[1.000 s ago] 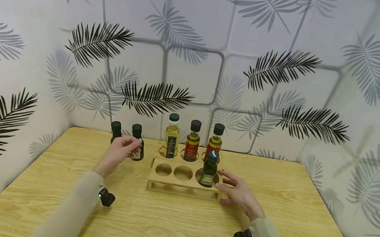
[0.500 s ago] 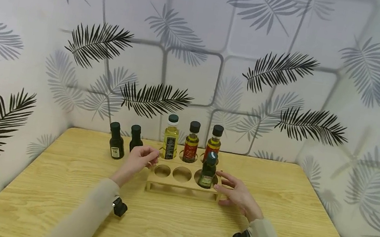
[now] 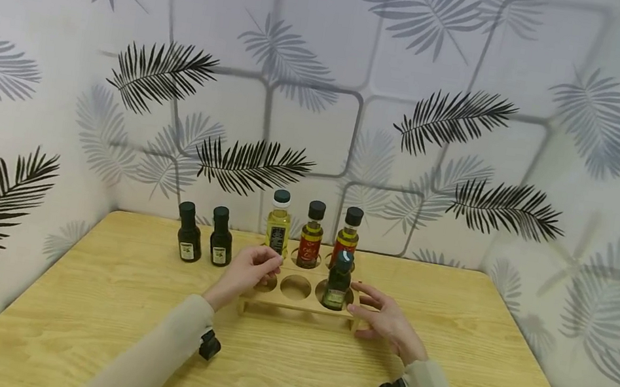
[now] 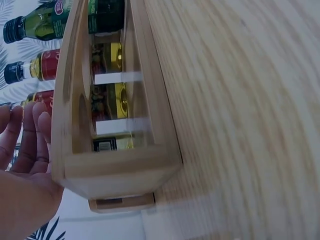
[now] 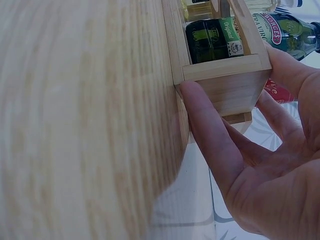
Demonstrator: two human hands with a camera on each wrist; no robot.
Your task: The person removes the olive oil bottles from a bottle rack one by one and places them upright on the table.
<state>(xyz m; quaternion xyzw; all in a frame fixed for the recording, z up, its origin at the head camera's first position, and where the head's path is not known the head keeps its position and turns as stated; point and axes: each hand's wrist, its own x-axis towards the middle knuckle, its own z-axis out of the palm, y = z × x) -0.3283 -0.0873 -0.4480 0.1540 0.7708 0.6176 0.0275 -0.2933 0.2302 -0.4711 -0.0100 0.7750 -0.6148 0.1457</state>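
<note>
My right hand (image 3: 389, 324) holds the right end of a two-tier wooden bottle rack (image 3: 270, 305); the right wrist view shows one finger along its lower corner. A green olive oil bottle (image 3: 335, 290) stands in the front-right hole beside that hand. Over the front-left hole hovers my left hand (image 3: 244, 271), fingers loosely bent and nothing between them. It overlaps the base of a yellow oil bottle (image 3: 279, 221) in the back row. Two red-labelled oil bottles (image 3: 310, 246) fill the other back holes. The front middle hole (image 3: 295, 288) has no bottle.
Two small dark bottles (image 3: 188, 244) with black caps stand upright on the wooden table (image 3: 273, 373), left of the rack. A leaf-patterned wall (image 3: 331, 44) rises just behind the table's far edge.
My left hand has moved right, from the dark bottles to above the rack's front-left hole, leaving both dark bottles on the table. My right hand has stayed at the rack's end.
</note>
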